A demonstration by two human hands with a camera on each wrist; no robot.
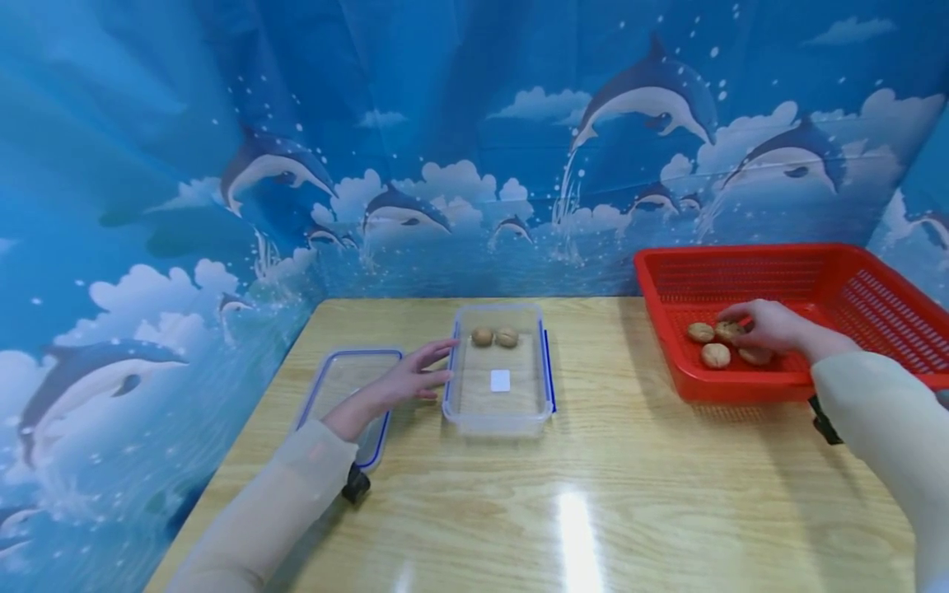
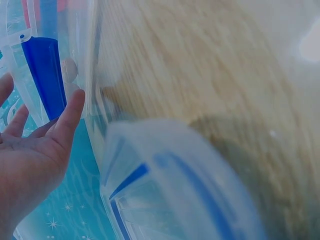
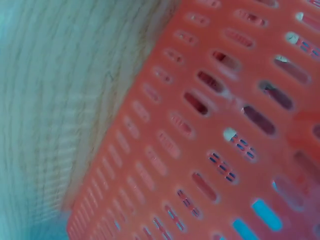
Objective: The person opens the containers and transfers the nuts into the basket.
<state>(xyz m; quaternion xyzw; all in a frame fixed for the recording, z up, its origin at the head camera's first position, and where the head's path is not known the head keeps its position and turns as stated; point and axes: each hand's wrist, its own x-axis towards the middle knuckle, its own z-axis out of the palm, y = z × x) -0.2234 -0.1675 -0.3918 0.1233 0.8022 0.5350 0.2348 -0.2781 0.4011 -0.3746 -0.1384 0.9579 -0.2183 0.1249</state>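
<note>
My left hand has its fingers spread beside the left wall of a clear plastic container; whether the fingertips touch it I cannot tell. Two walnuts lie at the container's far end, above a small white square label. In the left wrist view that hand is by the container's blue latch. My right hand reaches into a red basket and pinches a walnut between thumb and fingers. Other walnuts lie around it. The basket wall mostly hides this hand in the right wrist view.
A clear lid with a blue seal lies on the wooden table, partly under my left forearm. The slotted basket stands at the right. Behind the table hangs a blue dolphin-print curtain.
</note>
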